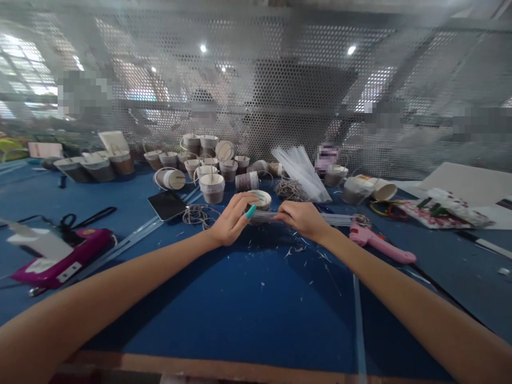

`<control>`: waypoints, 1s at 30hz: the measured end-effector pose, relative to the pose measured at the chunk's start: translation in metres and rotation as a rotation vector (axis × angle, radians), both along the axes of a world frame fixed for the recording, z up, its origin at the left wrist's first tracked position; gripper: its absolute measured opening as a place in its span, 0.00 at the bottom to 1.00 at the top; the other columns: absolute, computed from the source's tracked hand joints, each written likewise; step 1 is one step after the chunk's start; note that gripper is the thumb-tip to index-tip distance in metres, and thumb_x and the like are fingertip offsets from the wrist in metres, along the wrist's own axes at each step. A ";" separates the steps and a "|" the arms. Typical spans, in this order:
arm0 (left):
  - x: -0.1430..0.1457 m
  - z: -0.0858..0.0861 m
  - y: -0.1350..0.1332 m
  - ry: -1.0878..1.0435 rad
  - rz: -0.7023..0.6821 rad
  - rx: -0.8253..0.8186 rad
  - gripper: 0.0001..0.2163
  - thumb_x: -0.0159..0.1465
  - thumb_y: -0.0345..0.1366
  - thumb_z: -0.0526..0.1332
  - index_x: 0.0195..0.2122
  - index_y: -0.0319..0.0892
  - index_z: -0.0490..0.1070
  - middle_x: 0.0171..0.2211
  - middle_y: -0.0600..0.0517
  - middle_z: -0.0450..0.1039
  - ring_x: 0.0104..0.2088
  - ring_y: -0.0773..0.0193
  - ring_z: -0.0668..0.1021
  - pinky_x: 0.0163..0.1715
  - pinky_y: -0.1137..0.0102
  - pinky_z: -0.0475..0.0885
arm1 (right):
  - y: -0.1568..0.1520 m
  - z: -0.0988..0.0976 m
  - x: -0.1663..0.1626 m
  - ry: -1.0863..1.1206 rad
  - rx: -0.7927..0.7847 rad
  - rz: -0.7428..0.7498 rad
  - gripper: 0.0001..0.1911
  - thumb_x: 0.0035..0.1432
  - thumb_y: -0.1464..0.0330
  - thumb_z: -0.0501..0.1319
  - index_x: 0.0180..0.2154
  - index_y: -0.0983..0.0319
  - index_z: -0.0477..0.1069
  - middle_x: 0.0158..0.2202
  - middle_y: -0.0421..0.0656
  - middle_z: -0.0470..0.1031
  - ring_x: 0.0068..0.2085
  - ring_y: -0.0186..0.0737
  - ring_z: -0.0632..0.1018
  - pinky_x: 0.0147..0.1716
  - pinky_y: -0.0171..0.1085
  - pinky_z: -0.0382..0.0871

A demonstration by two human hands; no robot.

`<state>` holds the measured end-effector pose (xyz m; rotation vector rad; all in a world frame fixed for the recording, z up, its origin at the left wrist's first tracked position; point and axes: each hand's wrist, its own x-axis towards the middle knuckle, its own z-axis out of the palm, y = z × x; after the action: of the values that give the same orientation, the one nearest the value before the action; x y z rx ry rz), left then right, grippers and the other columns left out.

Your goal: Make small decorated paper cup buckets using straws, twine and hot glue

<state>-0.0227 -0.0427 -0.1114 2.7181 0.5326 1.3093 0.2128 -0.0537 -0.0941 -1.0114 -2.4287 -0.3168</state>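
My left hand point(231, 221), with long teal nails, is wrapped round the near left side of a small pale cup point(262, 200). Its fingers lie at the rim and its thumb points along the front. Just to the right, my right hand point(302, 217) is closed in a pinch on a translucent strip point(264, 216), which runs across the front of the cup. More see-through plastic shows beyond that hand, towards a pink glue gun point(374, 242). My right fingertips are partly hidden. Bits of thread and scraps point(298, 249) lie on the blue table below.
Several small wrapped buckets with handles point(212, 188) stand behind my hands. Coiled twine point(199, 215), a black phone point(167, 205) and a purple power strip point(72, 261) lie left. White mesh sheets point(302, 173) lean behind; a perforated metal screen point(256, 80) bounds the back.
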 end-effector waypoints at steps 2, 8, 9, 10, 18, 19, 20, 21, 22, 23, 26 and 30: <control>0.000 -0.001 0.000 0.018 -0.005 -0.020 0.19 0.67 0.43 0.42 0.53 0.38 0.58 0.52 0.40 0.64 0.54 0.54 0.65 0.54 0.55 0.60 | -0.001 -0.001 -0.001 -0.007 0.009 -0.014 0.32 0.63 0.50 0.38 0.29 0.65 0.69 0.25 0.45 0.72 0.26 0.34 0.71 0.24 0.32 0.54; 0.000 -0.002 0.003 0.024 0.027 0.015 0.18 0.66 0.45 0.45 0.50 0.38 0.62 0.49 0.41 0.66 0.52 0.54 0.66 0.53 0.54 0.62 | -0.003 0.000 -0.005 -0.046 0.064 -0.005 0.32 0.64 0.52 0.36 0.29 0.66 0.69 0.25 0.45 0.72 0.25 0.33 0.70 0.23 0.33 0.51; 0.001 -0.003 0.003 0.020 0.028 0.020 0.18 0.67 0.44 0.45 0.49 0.38 0.62 0.48 0.41 0.67 0.52 0.55 0.66 0.53 0.55 0.63 | -0.004 0.000 -0.005 -0.050 0.072 -0.002 0.32 0.65 0.53 0.37 0.29 0.66 0.69 0.25 0.45 0.72 0.24 0.33 0.69 0.22 0.33 0.51; 0.001 -0.003 0.004 0.016 0.031 0.024 0.18 0.67 0.43 0.44 0.49 0.38 0.63 0.48 0.41 0.67 0.52 0.55 0.66 0.52 0.55 0.63 | -0.004 0.000 -0.005 -0.053 0.082 -0.003 0.31 0.65 0.53 0.37 0.29 0.66 0.69 0.25 0.45 0.72 0.24 0.33 0.69 0.22 0.33 0.51; 0.002 -0.001 0.001 -0.034 0.133 0.091 0.14 0.67 0.36 0.45 0.50 0.40 0.61 0.49 0.42 0.66 0.51 0.57 0.67 0.51 0.57 0.63 | -0.007 0.003 -0.006 -0.055 0.102 -0.050 0.32 0.65 0.53 0.37 0.28 0.65 0.69 0.23 0.44 0.71 0.23 0.33 0.68 0.22 0.33 0.50; 0.001 -0.001 -0.001 -0.068 0.195 0.130 0.14 0.66 0.36 0.46 0.51 0.39 0.61 0.49 0.42 0.65 0.51 0.56 0.66 0.51 0.56 0.63 | -0.007 0.004 -0.006 -0.051 0.096 -0.050 0.31 0.65 0.53 0.37 0.28 0.65 0.69 0.23 0.44 0.71 0.24 0.33 0.68 0.22 0.33 0.50; 0.000 -0.001 -0.002 -0.106 0.268 0.177 0.14 0.66 0.36 0.48 0.50 0.39 0.61 0.49 0.42 0.64 0.50 0.55 0.66 0.50 0.55 0.62 | -0.008 0.004 -0.006 -0.049 0.090 -0.048 0.31 0.65 0.53 0.37 0.28 0.65 0.69 0.24 0.45 0.71 0.24 0.33 0.69 0.23 0.33 0.50; -0.001 -0.001 -0.003 -0.137 0.335 0.227 0.13 0.65 0.36 0.49 0.50 0.40 0.61 0.47 0.42 0.65 0.49 0.54 0.66 0.49 0.55 0.62 | -0.009 0.005 -0.006 -0.049 0.086 -0.044 0.31 0.65 0.53 0.37 0.28 0.65 0.69 0.24 0.45 0.71 0.24 0.33 0.69 0.23 0.33 0.51; -0.001 -0.001 -0.004 -0.150 0.378 0.277 0.13 0.64 0.35 0.50 0.49 0.39 0.61 0.45 0.42 0.65 0.47 0.54 0.67 0.47 0.55 0.62 | -0.010 0.006 -0.006 -0.050 0.086 -0.040 0.31 0.65 0.53 0.37 0.28 0.65 0.69 0.24 0.44 0.71 0.25 0.33 0.69 0.23 0.33 0.51; -0.002 -0.002 -0.005 -0.139 0.390 0.321 0.12 0.64 0.35 0.50 0.48 0.39 0.61 0.43 0.43 0.66 0.44 0.55 0.67 0.45 0.56 0.63 | -0.012 0.006 -0.006 -0.051 0.087 -0.037 0.31 0.65 0.53 0.37 0.28 0.65 0.68 0.24 0.44 0.71 0.25 0.33 0.69 0.23 0.33 0.51; -0.003 -0.001 -0.009 -0.030 0.324 0.419 0.12 0.63 0.36 0.50 0.46 0.38 0.61 0.37 0.44 0.68 0.36 0.57 0.68 0.37 0.60 0.63 | -0.015 0.008 -0.007 -0.066 0.095 -0.030 0.32 0.65 0.53 0.36 0.27 0.65 0.68 0.24 0.45 0.71 0.24 0.33 0.68 0.22 0.33 0.50; 0.001 0.002 -0.015 0.065 0.304 0.481 0.09 0.63 0.37 0.50 0.41 0.38 0.63 0.33 0.45 0.71 0.33 0.57 0.66 0.31 0.62 0.60 | -0.017 0.008 -0.012 -0.101 0.095 -0.015 0.33 0.65 0.52 0.33 0.27 0.65 0.66 0.24 0.45 0.70 0.22 0.32 0.66 0.21 0.33 0.50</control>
<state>-0.0220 -0.0574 -0.1098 3.1719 0.7472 1.6031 0.2012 -0.0708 -0.0860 -0.9948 -2.4706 -0.4940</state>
